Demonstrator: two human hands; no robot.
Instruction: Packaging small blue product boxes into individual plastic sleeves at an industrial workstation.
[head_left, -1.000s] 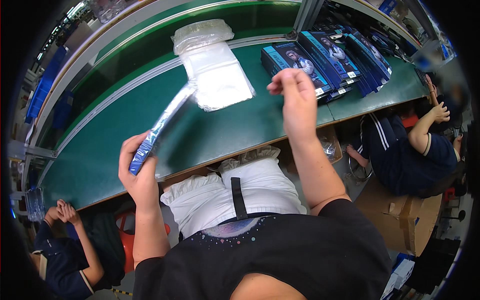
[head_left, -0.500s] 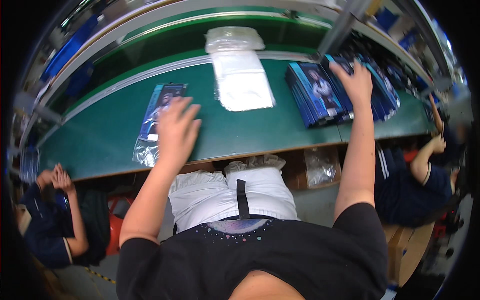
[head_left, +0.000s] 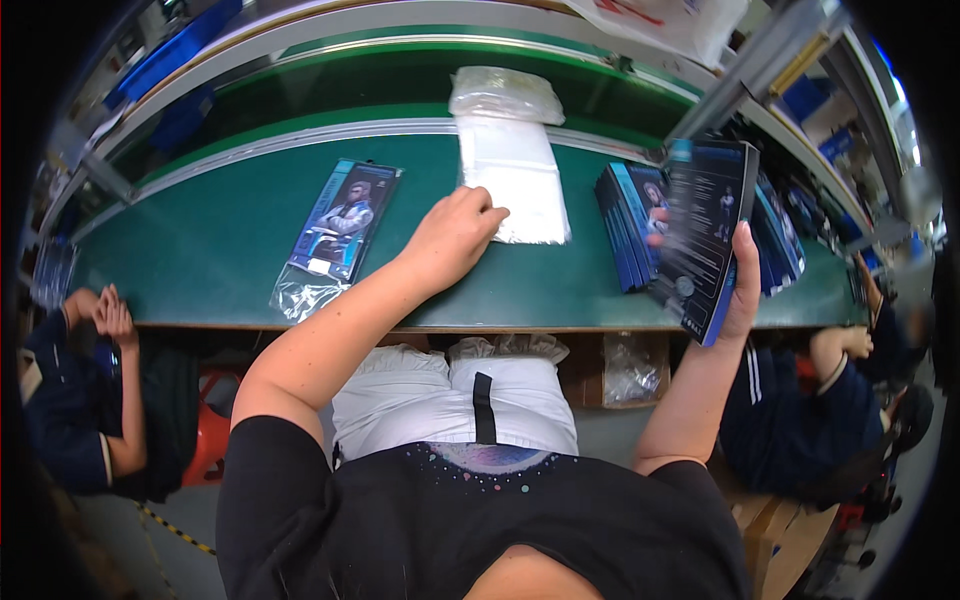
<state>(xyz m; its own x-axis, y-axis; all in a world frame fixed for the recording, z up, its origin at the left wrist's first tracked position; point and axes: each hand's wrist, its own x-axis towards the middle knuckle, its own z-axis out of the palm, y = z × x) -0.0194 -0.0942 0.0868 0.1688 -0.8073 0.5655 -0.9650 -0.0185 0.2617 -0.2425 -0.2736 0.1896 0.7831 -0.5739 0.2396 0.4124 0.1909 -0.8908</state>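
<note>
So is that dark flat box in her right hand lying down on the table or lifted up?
Lifted up. The right hand holds the dark flat box upright by its edge, above the green table.

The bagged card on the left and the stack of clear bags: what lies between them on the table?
Head view: only bare green table between the bagged card and the clear bags; the left hand rests at the bags' edge.

Between the bagged card on the left and the stack of clear bags in the middle, you have a broad bare strip of green table to pass over. To the right, only a narrow gap separates those bags from the upright stack of dark cards, and your right hand holds a dark card raised just in front of that stack. The raised metal rail closes off the far edge of the table.
</note>
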